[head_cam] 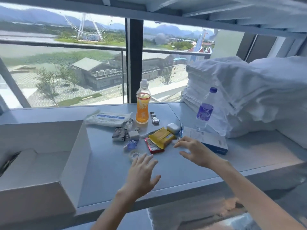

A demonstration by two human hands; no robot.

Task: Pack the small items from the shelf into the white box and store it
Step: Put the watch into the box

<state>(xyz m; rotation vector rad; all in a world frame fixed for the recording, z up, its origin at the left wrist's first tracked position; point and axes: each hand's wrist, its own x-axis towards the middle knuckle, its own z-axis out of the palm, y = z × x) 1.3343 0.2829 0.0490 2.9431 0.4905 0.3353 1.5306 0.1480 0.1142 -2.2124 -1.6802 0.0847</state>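
Grey shelf [116,171] under the window.
A white box [73,160] left, orange bottle [142,108] and small packets [160,137] in the middle, water bottle [204,110] and folded towels [232,90] right.

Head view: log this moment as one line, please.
left hand: open, near tape roll | right hand: open, near yellow packet | white box: open, at left

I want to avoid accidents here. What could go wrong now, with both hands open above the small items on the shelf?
The water bottle stands close behind the right hand; a wide sweep might tip it. The yellow packet lies on the red packet, so lifting one may drag the other. The clear tape roll by the left hand is hard to see and could be missed.
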